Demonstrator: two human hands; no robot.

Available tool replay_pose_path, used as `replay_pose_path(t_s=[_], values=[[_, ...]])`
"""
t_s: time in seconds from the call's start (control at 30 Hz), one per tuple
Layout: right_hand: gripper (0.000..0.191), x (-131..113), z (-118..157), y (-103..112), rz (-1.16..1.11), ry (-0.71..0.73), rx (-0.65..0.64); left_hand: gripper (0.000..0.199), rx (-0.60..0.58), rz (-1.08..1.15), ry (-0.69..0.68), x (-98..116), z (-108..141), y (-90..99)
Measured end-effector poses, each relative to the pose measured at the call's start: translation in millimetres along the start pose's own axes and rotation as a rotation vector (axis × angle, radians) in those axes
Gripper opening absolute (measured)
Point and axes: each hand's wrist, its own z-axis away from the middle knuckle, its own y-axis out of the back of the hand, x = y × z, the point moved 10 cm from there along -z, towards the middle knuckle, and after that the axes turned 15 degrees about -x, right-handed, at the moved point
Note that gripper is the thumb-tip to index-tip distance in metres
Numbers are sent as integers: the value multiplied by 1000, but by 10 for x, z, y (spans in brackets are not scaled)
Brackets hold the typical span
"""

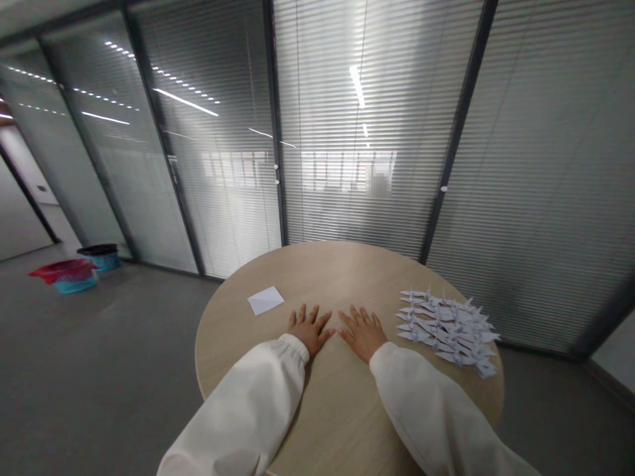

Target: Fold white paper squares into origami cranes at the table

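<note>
My left hand lies palm down on the round wooden table, its fingers spread. Just beyond it, to the left, rests a white square sheet of paper, flat on the wood and apart from the fingers. My right hand is also palm down with fingers apart, its thumb close to the left one. To its right sit several rows of folded white paper cranes, set close together near the table's right edge. Neither hand holds anything.
A glass partition with blinds stands right behind the table. On the grey floor at the left are a blue bin with a red liner and a blue bin with a black liner.
</note>
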Motion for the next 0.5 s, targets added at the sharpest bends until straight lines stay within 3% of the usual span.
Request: replay_pose_path(t_s=[0.27,0.33,0.43,0.5], values=[[48,-39,62,122,-10,42,116,55,95,27,-31,-9,-19,42],[40,-53,115,245,-31,68,214,49,173,63,-61,3,-4,143],[14,-13,197,420,-97,85,371,24,336,183,-70,-45,67,373],[19,12,237,491,-135,106,452,14,426,262,-76,-86,128,506]])
